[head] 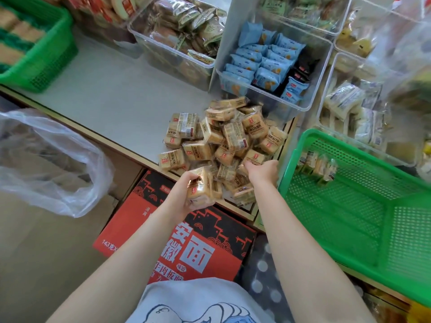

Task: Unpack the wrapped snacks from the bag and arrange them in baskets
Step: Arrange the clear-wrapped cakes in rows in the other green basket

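Note:
A heap of tan wrapped snacks [224, 141] lies on the grey shelf [112, 96] near its front edge. My left hand [186, 194] grips a small stack of these snack packs [202, 187] just in front of the heap. My right hand [263, 171] reaches into the heap's right side, fingers curled among the packs; what it holds is hidden. A green plastic basket [349, 220] stands tilted at the right, with a few of the same snacks [317, 166] in its far corner. An empty clear plastic bag [49, 159] lies at the left.
Clear bins of other snacks stand behind: brown packs [184, 29], blue packs [263, 64], pale packs [356, 115]. Another green basket [39, 52] is at the far left. A red and black carton [177, 238] sits under the shelf.

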`<state>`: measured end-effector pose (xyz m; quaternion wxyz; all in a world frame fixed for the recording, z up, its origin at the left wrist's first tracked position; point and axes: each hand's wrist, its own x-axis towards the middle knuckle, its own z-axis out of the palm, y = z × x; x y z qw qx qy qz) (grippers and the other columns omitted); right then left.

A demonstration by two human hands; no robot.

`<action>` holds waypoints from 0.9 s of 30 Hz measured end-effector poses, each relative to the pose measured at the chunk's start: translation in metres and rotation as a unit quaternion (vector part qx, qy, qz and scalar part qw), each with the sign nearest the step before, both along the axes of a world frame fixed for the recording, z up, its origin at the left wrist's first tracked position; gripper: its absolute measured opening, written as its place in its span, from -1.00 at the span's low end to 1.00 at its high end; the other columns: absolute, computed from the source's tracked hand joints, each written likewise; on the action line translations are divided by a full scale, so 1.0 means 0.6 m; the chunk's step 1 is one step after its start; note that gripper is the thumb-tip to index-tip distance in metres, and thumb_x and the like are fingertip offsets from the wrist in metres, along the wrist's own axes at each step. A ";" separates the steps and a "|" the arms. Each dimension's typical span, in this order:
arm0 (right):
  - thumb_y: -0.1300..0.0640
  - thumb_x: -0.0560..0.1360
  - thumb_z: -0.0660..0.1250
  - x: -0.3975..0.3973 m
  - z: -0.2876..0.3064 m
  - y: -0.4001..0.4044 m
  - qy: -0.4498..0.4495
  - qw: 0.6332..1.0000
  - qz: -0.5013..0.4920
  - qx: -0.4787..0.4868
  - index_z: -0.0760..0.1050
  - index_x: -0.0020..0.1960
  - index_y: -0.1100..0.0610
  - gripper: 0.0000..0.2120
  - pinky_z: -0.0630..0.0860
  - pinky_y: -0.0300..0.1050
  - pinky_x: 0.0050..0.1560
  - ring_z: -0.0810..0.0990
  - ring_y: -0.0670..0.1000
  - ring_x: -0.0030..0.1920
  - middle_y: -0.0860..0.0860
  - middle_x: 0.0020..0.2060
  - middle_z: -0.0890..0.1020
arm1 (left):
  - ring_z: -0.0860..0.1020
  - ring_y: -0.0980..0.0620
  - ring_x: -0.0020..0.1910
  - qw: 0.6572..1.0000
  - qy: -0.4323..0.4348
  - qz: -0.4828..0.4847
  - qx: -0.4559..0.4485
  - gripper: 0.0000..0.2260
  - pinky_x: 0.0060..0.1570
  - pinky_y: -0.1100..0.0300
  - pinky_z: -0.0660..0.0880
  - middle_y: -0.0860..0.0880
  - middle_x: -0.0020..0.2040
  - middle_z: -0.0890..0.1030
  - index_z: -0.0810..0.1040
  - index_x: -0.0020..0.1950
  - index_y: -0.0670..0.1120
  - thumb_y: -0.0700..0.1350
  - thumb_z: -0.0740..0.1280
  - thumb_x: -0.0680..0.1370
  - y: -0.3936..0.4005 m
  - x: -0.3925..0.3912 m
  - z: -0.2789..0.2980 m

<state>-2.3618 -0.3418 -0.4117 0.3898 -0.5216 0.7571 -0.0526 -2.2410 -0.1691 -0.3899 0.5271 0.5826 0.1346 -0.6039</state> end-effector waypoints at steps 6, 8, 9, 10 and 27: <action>-0.09 0.42 0.52 0.010 0.004 0.009 -0.004 0.999 0.038 0.015 0.30 0.34 0.23 -0.31 0.52 0.18 0.23 0.53 0.21 0.24 0.17 0.28 0.49 | 0.70 -0.09 -0.07 0.999 -0.004 -0.020 0.026 -0.61 -0.23 0.08 0.64 -0.17 0.06 0.70 0.50 0.34 -0.13 0.06 0.33 0.60 -0.014 -0.015 -0.001; -0.06 0.41 0.52 0.011 0.007 0.010 -0.002 0.999 0.038 0.005 0.33 0.33 0.23 -0.34 0.56 0.14 0.18 0.54 0.20 0.21 0.15 0.27 0.47 | 0.70 -0.09 -0.10 0.999 -0.005 -0.020 0.034 -0.60 -0.25 0.07 0.65 -0.18 0.05 0.70 0.49 0.35 -0.13 0.05 0.34 0.60 -0.020 -0.018 -0.001; -0.05 0.42 0.51 0.011 0.010 0.011 -0.004 0.999 0.033 0.003 0.33 0.33 0.24 -0.35 0.56 0.12 0.17 0.54 0.20 0.22 0.15 0.27 0.45 | 0.71 -0.09 -0.11 0.999 -0.003 -0.021 0.032 -0.61 -0.24 0.06 0.65 -0.18 0.03 0.71 0.50 0.35 -0.13 0.04 0.34 0.60 -0.022 -0.020 0.000; -0.06 0.41 0.50 0.010 0.012 0.010 -0.011 1.000 0.021 0.001 0.33 0.33 0.23 -0.35 0.56 0.13 0.16 0.53 0.20 0.21 0.14 0.25 0.44 | 0.71 -0.09 -0.11 0.999 -0.005 -0.024 0.028 -0.62 -0.22 0.04 0.66 -0.17 0.01 0.71 0.50 0.34 -0.13 0.04 0.34 0.60 -0.022 -0.022 0.003; -0.20 0.48 0.37 -0.043 0.090 0.134 -0.206 0.944 0.258 -0.019 0.52 0.36 0.00 -0.49 0.53 0.04 0.24 0.54 -0.05 0.16 -0.08 0.15 0.58 | 0.68 -0.14 0.07 0.988 -0.070 -0.124 -0.066 -0.18 -0.18 0.10 0.62 -0.16 0.29 0.59 0.27 0.47 0.03 0.25 0.48 0.30 -0.024 -0.005 0.008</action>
